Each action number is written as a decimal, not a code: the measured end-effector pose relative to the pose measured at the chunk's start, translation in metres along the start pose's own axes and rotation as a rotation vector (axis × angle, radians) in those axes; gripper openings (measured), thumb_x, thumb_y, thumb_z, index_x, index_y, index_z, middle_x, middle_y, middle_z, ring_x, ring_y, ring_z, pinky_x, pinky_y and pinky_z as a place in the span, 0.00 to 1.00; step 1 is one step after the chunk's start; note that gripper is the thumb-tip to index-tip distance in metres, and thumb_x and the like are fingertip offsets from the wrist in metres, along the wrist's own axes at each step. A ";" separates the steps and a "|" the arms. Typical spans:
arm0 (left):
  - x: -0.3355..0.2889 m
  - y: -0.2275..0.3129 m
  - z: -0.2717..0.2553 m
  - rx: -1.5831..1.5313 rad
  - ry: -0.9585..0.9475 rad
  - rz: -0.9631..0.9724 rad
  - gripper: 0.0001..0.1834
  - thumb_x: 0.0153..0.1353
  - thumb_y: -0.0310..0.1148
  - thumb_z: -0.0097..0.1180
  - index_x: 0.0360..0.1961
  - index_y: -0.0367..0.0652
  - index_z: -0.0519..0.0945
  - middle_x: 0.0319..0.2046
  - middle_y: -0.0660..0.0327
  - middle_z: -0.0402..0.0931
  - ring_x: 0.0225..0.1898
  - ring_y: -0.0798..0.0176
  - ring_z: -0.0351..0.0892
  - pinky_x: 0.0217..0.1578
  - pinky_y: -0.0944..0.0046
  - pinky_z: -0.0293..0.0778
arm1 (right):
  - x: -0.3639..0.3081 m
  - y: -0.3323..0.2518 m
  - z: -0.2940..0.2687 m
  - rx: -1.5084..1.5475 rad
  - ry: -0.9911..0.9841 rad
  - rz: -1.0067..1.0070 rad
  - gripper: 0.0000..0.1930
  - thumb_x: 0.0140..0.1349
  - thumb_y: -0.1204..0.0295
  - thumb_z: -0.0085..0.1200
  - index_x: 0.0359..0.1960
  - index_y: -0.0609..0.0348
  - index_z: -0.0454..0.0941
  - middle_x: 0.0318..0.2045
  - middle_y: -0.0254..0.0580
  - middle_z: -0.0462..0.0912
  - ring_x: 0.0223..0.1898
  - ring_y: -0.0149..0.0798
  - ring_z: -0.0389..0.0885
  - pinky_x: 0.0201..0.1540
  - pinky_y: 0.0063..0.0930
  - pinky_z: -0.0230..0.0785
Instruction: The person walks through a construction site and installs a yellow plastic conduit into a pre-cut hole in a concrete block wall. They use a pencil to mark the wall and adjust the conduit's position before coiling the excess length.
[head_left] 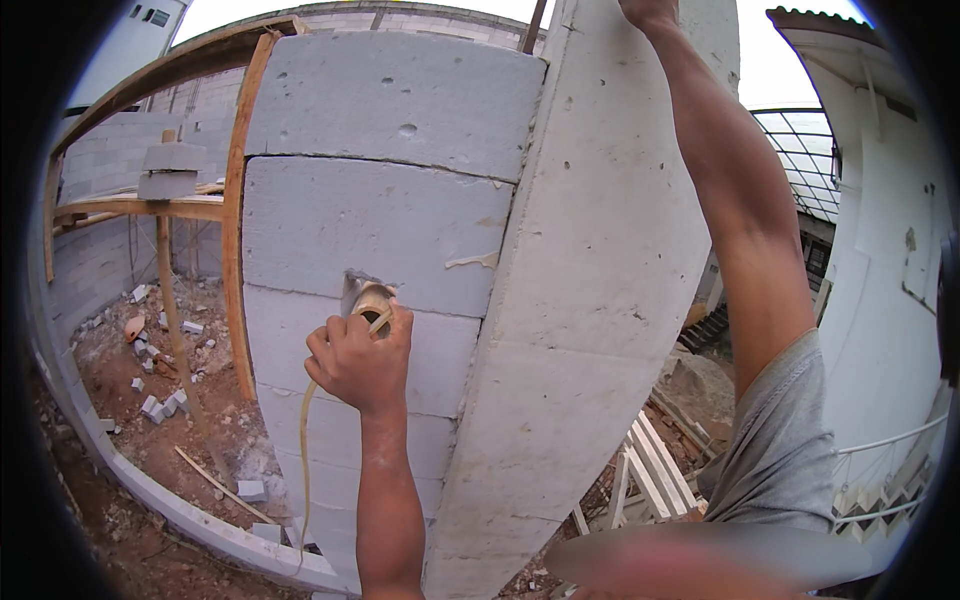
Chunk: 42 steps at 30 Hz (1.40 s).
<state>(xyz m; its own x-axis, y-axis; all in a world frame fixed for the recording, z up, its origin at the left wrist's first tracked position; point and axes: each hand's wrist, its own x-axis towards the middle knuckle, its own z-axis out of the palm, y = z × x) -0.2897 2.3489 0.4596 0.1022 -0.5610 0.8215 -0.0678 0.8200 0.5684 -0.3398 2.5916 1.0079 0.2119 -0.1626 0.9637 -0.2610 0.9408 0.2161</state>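
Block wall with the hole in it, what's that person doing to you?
The person's left hand is holding a tan, round, hollow piece at a rough hole in the pale block wall. A thin yellowish cord hangs below that hand. The right hand is raised high by the concrete column, cut off by the picture's top edge, so I can't tell what it touches.

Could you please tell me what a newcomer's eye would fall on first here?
Probably the left hand, just left of centre, holding a hollow cylinder at the pale block wall, with a yellowish cord hanging below. Next, perhaps, the raised right arm on the right, in front of the tall concrete column, its hand partly cut off at the top edge.
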 end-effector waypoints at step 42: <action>0.000 0.000 -0.003 0.036 -0.086 -0.022 0.26 0.52 0.56 0.66 0.16 0.44 0.80 0.25 0.66 0.77 0.40 0.56 0.76 0.35 0.52 0.70 | -0.001 0.021 -0.018 -0.224 -0.105 -0.160 0.10 0.61 0.66 0.55 0.35 0.52 0.88 0.39 0.53 0.87 0.45 0.55 0.86 0.52 0.46 0.79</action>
<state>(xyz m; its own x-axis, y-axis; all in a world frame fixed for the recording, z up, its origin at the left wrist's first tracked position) -0.2864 2.3488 0.4598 0.0187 -0.5878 0.8088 -0.1027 0.8035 0.5864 -0.3281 2.6167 1.0088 0.1323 -0.3328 0.9337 -0.0148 0.9412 0.3375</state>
